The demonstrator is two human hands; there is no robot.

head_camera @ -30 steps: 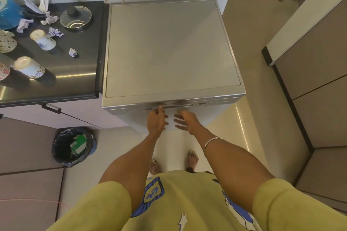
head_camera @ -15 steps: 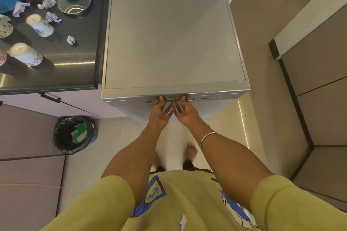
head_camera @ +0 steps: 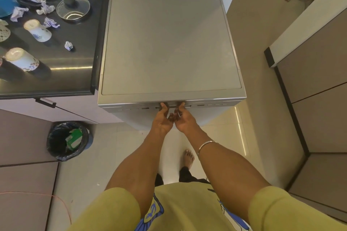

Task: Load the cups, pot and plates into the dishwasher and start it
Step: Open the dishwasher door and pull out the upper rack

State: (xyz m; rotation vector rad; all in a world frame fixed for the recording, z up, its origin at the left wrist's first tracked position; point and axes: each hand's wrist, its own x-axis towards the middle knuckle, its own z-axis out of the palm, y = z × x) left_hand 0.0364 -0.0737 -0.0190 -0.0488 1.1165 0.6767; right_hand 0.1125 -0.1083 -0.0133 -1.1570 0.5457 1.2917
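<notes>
Steel dishwasher (head_camera: 169, 47) handle (head_camera: 171, 104) (formerly untouched) now hooked by both hands.

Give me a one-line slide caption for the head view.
Both hands, left and right, reach the handle of the closed dishwasher; cups wait on the counter.

brushed matt metal dishwasher (head_camera: 169, 47), glossy dark countertop (head_camera: 62, 65), glazed ceramic cups (head_camera: 37, 31), crumpled paper (head_camera: 68, 45).
</notes>
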